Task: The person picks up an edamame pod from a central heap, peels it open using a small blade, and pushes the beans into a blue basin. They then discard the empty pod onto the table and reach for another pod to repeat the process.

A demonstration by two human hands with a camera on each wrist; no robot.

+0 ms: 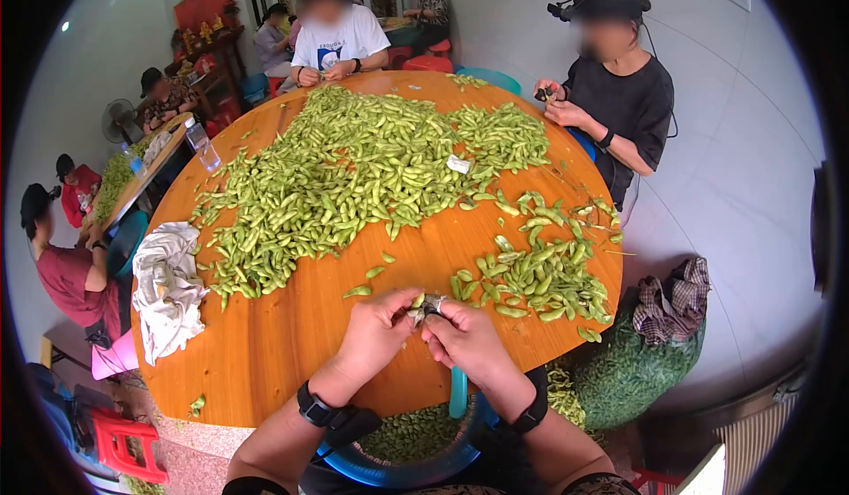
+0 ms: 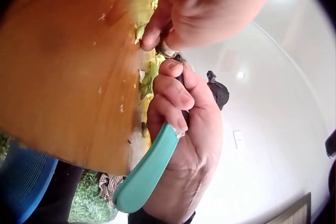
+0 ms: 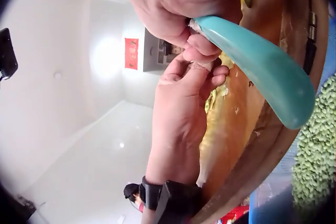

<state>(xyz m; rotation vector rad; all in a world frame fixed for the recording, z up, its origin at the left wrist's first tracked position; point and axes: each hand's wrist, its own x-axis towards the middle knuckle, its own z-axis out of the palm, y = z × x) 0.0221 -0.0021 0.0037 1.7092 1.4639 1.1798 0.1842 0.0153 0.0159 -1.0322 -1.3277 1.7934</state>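
Note:
Just over the table's near edge my two hands meet. The left hand [image 1: 373, 334] pinches a green bean pod [image 1: 418, 300] between thumb and fingertips. My right hand [image 1: 475, 343] grips a tool with a curved teal handle [image 3: 262, 71]. The handle sticks out below the palm, and curled fingers hide most of the tool's working end. Whitish wrapping shows at the fingertips, where both hands touch. Below them stands a blue basin [image 1: 424, 475] with shelled green beans [image 1: 411, 433] in it.
A large heap of pods [image 1: 354, 168] covers the round wooden table's [image 1: 265, 354] far half. A smaller pile [image 1: 539, 274] lies right, a white cloth [image 1: 166, 287] left, near a bottle [image 1: 203, 146]. A full green sack [image 1: 641, 367] stands right. Several people sit around.

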